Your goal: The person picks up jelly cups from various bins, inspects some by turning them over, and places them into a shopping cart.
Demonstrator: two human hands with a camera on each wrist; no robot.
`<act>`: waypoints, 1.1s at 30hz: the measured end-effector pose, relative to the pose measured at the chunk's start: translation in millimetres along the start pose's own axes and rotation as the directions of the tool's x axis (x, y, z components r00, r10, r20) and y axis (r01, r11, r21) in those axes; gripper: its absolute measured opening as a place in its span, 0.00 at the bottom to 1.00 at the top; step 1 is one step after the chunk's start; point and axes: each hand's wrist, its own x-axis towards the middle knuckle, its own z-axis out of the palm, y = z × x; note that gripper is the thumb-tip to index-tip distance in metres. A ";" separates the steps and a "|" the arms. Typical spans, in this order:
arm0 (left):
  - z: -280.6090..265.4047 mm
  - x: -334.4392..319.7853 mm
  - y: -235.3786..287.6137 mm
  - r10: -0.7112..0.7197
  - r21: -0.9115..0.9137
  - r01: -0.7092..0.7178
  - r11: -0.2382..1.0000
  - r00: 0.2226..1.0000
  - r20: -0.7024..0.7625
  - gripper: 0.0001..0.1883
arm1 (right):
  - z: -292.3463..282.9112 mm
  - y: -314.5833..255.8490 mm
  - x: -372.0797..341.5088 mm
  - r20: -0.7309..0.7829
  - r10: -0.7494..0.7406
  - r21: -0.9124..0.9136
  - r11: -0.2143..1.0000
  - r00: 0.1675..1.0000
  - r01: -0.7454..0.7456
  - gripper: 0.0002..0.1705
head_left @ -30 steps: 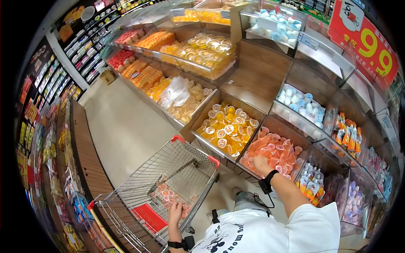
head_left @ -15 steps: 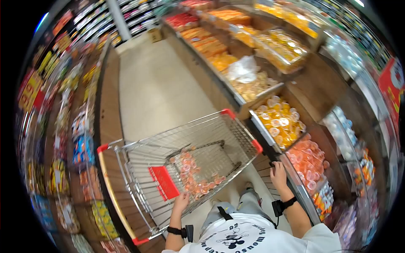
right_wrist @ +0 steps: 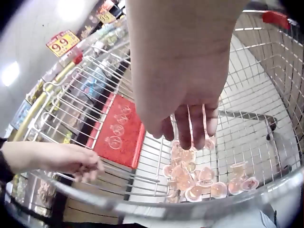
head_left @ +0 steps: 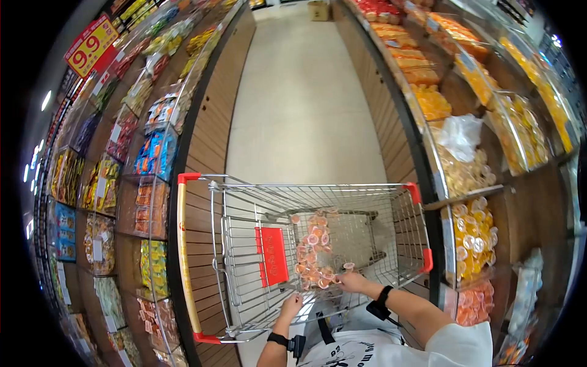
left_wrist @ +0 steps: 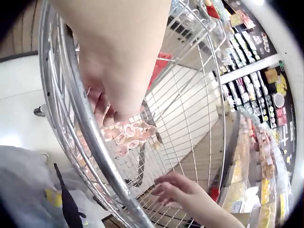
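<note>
Peach-pink jelly cups (head_left: 313, 244) lie in a loose pile on the floor of the shopping cart (head_left: 318, 185). My right hand (head_left: 354, 282) reaches over the cart's near rim, and in the right wrist view its fingers (right_wrist: 184, 129) hang down, spread and relaxed, above the pile. One jelly cup (head_left: 348, 266) shows just beyond those fingertips in the head view. At the near rim my left hand (head_left: 292, 304) hovers with loosely bent fingers. The left wrist view has this left hand (left_wrist: 118, 80) beside the metal rim, holding nothing visible.
On the right, bins hold yellow jelly cups (head_left: 474, 235) and pink jelly cups (head_left: 474, 304), with a white plastic bag (head_left: 460, 137) farther up. Left shelves carry packaged snacks (head_left: 156, 156). The aisle floor (head_left: 299, 110) runs ahead between wooden bases, a cardboard box (head_left: 318, 10) at its end.
My right hand has moved left from the pink jelly bin to over the cart. More cups lie in the cart. The view has turned right, toward the aisle, while the left hand stays near the rim.
</note>
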 end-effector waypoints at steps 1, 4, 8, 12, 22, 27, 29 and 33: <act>0.4 -4.3 0.5 0.002 -0.053 -0.003 0.999 1.000 -0.026 0.11 | 2.4 14.2 25.2 0.047 0.069 0.044 0.997 0.997 -0.071 0.15; -3.1 -14.6 6.5 -0.002 -0.010 0.001 1.000 0.996 -0.088 0.10 | 25.0 88.9 115.6 0.116 0.201 0.101 0.972 0.973 -0.213 0.16; -5.6 -10.5 20.2 -0.159 -0.033 0.157 0.987 0.985 -0.067 0.10 | -4.3 124.0 189.5 0.161 0.402 -0.089 0.915 0.901 -0.393 0.15; -4.7 -8.2 22.6 -0.223 0.083 0.224 0.971 0.975 -0.027 0.10 | 5.7 128.4 233.6 0.213 0.390 -0.085 0.921 0.896 -0.380 0.14; -12.3 -2.0 25.4 -0.353 -0.035 0.355 0.934 0.935 0.040 0.10 | 31.8 140.9 254.7 -0.034 0.442 0.438 0.813 0.896 -0.384 0.22; -11.5 -3.9 23.9 -0.216 -0.079 0.217 0.973 0.976 0.029 0.10 | 38.1 144.2 228.2 -0.111 0.269 0.422 0.884 0.957 -0.200 0.19; -4.6 -5.1 14.4 -0.133 -0.127 0.133 0.983 0.991 0.008 0.11 | 28.5 126.9 207.6 -0.072 0.169 0.619 0.780 0.983 -0.089 0.17; -16.5 -0.9 14.6 0.018 -0.118 -0.019 0.993 1.000 -0.007 0.10 | -9.2 30.2 156.5 0.177 0.138 0.922 0.324 0.974 -0.213 0.13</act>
